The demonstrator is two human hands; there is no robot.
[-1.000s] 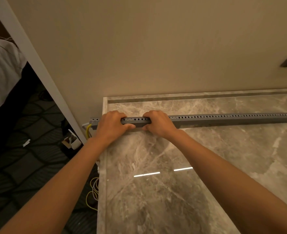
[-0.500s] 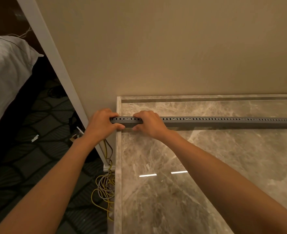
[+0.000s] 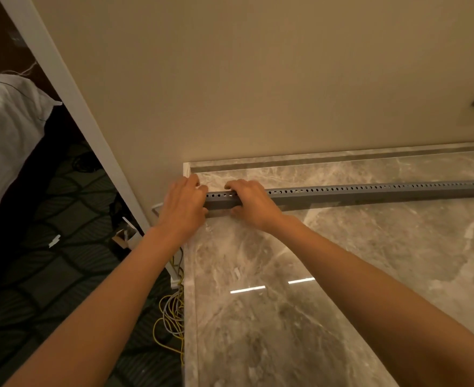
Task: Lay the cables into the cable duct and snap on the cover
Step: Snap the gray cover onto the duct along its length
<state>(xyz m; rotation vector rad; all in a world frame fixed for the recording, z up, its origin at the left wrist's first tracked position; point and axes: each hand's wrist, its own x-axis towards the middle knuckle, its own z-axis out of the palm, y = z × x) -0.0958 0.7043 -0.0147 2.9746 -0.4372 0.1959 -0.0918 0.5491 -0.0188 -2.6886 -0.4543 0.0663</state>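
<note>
Duct: grey duct (image 3: 369, 191) with a row of holes along its top lies on the marble desk (image 3: 341, 275), parallel to the wall (image 3: 258, 79); its left end sits near the desk's left edge, where half a second ago it reached just past that edge
Left hand: left hand (image 3: 184, 209) is at the duct's left end, fingers curled loosely and spread a little; it has come off the top of the duct, which it gripped before; whether it still touches the end I cannot tell
Right hand: right hand (image 3: 251, 203) stays clamped over the duct just right of the end, fingers over the top and far side, thumb below on the near side
Cables: yellow and grey cables (image 3: 171, 319) hang in loops off the desk's left side onto the patterned floor (image 3: 48, 289); much as before
Bed: white bedding (image 3: 4, 141) at far left
</note>
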